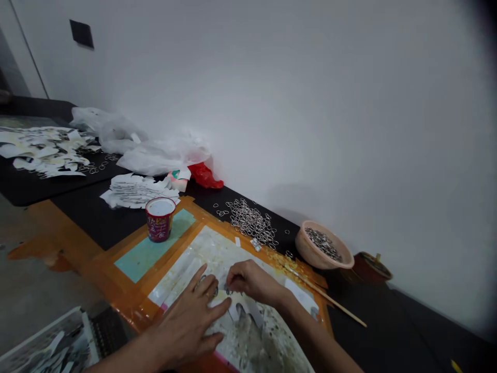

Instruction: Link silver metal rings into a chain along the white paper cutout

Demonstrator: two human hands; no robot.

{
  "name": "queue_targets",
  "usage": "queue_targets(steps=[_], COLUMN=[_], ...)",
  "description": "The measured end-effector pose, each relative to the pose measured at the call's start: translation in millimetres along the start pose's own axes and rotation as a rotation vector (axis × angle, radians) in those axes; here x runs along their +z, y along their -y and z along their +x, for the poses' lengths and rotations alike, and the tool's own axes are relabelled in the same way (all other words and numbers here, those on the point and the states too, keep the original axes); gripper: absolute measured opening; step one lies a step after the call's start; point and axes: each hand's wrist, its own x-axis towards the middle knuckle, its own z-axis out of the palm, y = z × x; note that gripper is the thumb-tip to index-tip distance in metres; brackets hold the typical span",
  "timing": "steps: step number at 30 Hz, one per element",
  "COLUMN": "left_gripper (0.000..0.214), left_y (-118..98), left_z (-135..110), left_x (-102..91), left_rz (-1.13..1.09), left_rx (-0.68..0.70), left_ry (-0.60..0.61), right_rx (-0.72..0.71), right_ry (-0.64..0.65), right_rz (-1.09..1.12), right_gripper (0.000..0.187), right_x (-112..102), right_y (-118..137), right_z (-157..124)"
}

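Observation:
My left hand [188,313] lies spread over the stained white work sheet [204,246], its fingers apart. A small metal ring [216,291] shows by its fingertips. Close beside it, my right hand [250,280] is bent down with fingers pinched together; whatever they hold is hidden. Small dark metal bits show just under the right fingertips. Between and below the hands lies a white cut piece [252,313] with strip-like ends, partly covered by the left thumb. The lower part of the sheet is smeared grey.
Loose metal rings [252,223] lie behind the sheet. More fill a pink bowl [306,248], with a dark round container [373,267] beside it. A wooden stick [334,302] lies right. A red cup [160,228], white cut-outs [132,190], plastic bags [155,155] and a crate [87,331] are left.

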Motion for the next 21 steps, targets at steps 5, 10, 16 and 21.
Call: queue_targets(steps=[5, 10, 16, 21], left_gripper=[0.062, 0.067, 0.07, 0.074], left_y=[-8, -12, -14, -17], left_z=[1, 1, 5, 7], left_x=[6.2, 9.8, 6.9, 9.5], left_rz=[0.041, 0.036, 0.004, 0.028], left_rx=[-0.014, -0.039, -0.074, -0.093], left_ry=[0.066, 0.102, 0.144, 0.145], right_rx=[-0.025, -0.036, -0.061, -0.086], right_ry=[0.006, -0.019, -0.042, -0.057], right_rz=[-0.011, -0.046, -0.062, -0.057], right_gripper=[0.028, 0.027, 0.027, 0.027], right_x=[-2, 4, 13, 15], right_y=[3, 0, -7, -11], right_z=[-1, -1, 1, 1])
